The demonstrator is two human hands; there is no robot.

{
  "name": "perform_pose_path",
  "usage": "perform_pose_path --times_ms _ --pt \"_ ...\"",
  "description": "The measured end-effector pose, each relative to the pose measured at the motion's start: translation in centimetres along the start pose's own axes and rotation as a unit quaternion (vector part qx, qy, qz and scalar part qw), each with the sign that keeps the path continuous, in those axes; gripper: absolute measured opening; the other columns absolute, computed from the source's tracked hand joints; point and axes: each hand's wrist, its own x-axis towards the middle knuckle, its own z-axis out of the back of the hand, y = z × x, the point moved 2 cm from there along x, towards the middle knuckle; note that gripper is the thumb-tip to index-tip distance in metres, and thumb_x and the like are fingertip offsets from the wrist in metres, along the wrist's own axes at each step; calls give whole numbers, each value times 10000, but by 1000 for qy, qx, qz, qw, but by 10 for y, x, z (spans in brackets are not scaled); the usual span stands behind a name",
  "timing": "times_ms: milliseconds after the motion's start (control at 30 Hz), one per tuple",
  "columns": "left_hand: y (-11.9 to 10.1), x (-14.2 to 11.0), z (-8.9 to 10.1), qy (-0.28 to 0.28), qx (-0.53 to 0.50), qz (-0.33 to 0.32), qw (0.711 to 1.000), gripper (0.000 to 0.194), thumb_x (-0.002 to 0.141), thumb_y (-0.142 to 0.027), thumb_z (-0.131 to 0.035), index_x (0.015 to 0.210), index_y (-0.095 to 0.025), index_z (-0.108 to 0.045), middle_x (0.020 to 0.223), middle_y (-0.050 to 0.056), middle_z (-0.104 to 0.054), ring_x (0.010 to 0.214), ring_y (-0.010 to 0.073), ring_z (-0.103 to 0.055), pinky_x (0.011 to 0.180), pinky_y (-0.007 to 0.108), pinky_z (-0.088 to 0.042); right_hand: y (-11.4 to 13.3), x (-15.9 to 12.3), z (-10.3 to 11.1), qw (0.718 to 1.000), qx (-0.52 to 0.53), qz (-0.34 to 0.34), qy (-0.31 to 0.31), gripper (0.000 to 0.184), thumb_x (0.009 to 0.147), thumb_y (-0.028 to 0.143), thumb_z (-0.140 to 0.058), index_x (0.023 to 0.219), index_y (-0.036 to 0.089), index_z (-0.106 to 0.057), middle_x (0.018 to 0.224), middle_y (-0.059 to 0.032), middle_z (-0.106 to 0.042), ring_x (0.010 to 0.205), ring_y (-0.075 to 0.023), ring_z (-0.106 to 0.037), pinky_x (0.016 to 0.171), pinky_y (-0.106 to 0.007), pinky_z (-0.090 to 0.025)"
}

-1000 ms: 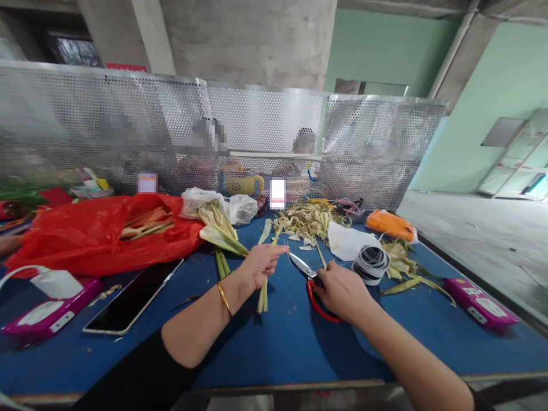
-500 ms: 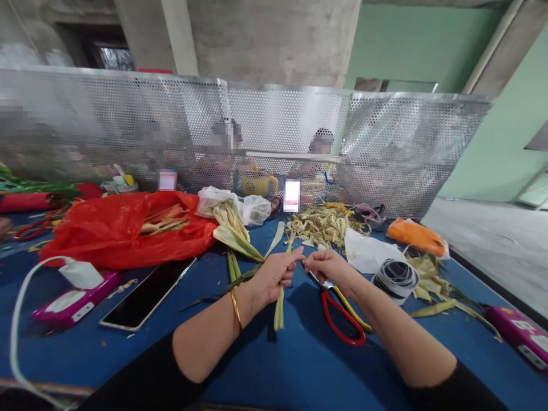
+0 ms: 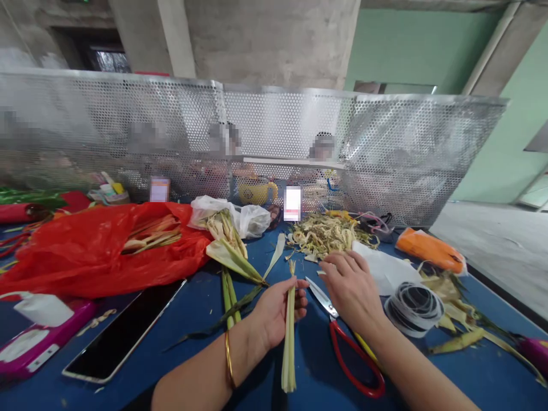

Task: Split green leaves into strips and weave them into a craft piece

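Observation:
My left hand (image 3: 272, 314), palm turned up and a gold bangle on the wrist, is closed around a narrow bundle of pale green-yellow plant strips (image 3: 289, 354). The bundle's frayed end points away from me, and its long end hangs toward me. My right hand (image 3: 353, 291) is apart from it, palm down with fingers stretched forward, and nothing shows in it. Beside and partly under the right forearm lie scissors (image 3: 336, 319) with red and yellow handles, blades pointing toward my left hand. A heap of dry shredded strips (image 3: 331, 231) lies just beyond the right fingers.
A red plastic bag (image 3: 107, 251) holding strips, a phone (image 3: 124, 334) and a purple power strip (image 3: 43, 342) are on the left. Long husks (image 3: 229, 251) lie at centre-left. White paper (image 3: 387, 267), a coil of clear line (image 3: 414, 308) and an orange packet (image 3: 430, 250) are right.
My right hand has left my left fingertips, moving rightward with its fingers extended. My left hand has rolled palm up, still holding the strips. The view has shifted closer to the table.

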Motion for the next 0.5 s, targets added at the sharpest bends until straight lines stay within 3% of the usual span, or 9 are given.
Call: perform_pose_path --times_ms 167,333,500 --pt "-3 9 3 5 -71 -20 997 201 917 -209 -476 864 -94 -633 660 37 -616 581 121 -628 588 246 -528 10 2 2 993 69 95 9 227 915 126 -457 1040 202 -629 996 -71 -655 1006 -210 -560 990 -419 -336" --pt "0 6 -2 56 -85 -7 995 213 929 -246 -464 911 -117 -631 681 35 -633 511 102 -592 512 207 -475 32 -7 -6 969 131 195 77 208 914 140 -463 1067 161 -602 1064 -105 -614 945 -198 -561 852 -351 -438" --pt "-1 3 -4 68 -56 18 996 251 906 -322 -500 966 -125 -643 717 41 -646 562 124 -606 535 220 -467 47 -13 -15 960 173 212 54 188 944 175 -433 929 166 -620 950 -89 -625 927 -210 -558 899 -387 -452"
